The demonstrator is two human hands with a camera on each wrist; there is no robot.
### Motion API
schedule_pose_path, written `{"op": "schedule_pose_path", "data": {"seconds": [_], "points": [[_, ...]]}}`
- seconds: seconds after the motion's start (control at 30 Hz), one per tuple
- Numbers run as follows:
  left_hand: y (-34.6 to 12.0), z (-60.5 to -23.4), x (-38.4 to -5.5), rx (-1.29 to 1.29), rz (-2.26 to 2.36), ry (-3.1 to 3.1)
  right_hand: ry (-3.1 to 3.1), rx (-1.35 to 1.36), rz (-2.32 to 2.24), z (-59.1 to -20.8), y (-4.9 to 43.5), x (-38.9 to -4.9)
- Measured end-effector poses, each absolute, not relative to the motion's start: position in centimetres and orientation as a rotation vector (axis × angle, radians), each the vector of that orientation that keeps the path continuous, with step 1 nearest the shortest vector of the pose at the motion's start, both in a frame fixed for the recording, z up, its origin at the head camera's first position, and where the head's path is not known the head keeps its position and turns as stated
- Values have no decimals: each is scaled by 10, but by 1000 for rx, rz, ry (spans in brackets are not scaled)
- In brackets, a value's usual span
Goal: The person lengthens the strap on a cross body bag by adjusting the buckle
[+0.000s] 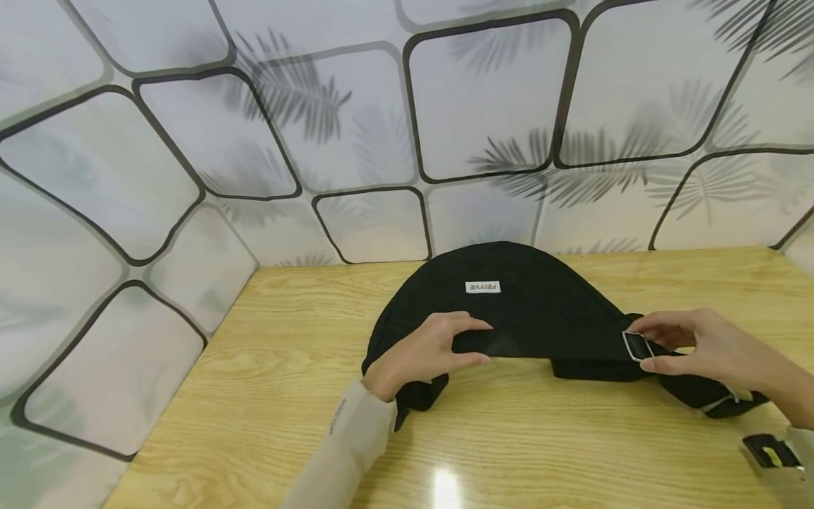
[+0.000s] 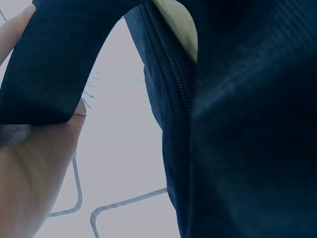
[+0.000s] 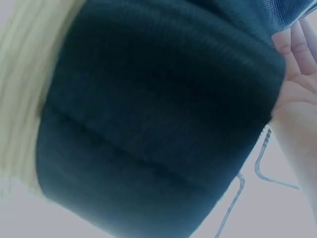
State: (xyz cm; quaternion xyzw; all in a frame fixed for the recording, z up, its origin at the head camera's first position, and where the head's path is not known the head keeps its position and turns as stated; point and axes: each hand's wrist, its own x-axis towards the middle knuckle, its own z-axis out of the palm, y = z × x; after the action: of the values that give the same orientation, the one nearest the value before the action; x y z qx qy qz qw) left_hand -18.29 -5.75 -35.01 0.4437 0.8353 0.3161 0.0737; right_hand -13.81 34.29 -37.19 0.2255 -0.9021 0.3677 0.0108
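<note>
A black half-moon sling bag [image 1: 509,311] with a small white label stands out against the wooden table in the head view, its curved side away from me. My left hand [image 1: 426,353] is at its near straight edge, fingers and thumb apart. In the left wrist view a wide black strap [image 2: 49,64] crosses in front of that hand, and a zipper [image 2: 173,64] runs along the bag. At the right end, my right hand [image 1: 712,350] pinches the strap beside a silver metal buckle [image 1: 637,346]. Black fabric [image 3: 158,119] fills most of the right wrist view.
The light wooden table [image 1: 254,396] meets a padded-looking patterned wall covering [image 1: 362,226] behind the bag and at the left. More black strap [image 1: 731,406] with another metal fitting lies under my right wrist. A dark object with a yellow mark [image 1: 771,451] sits by the right sleeve.
</note>
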Motion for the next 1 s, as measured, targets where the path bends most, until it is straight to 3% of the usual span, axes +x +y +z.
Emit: {"op": "schedule_pose_path", "data": {"seconds": [0.57, 1.0], "points": [[-86, -360, -180, 1262, 971, 2518, -3068, 407, 954, -381, 376, -129], [-91, -365, -178, 1168, 868, 2485, -3136, 482, 890, -385, 375, -126]]}}
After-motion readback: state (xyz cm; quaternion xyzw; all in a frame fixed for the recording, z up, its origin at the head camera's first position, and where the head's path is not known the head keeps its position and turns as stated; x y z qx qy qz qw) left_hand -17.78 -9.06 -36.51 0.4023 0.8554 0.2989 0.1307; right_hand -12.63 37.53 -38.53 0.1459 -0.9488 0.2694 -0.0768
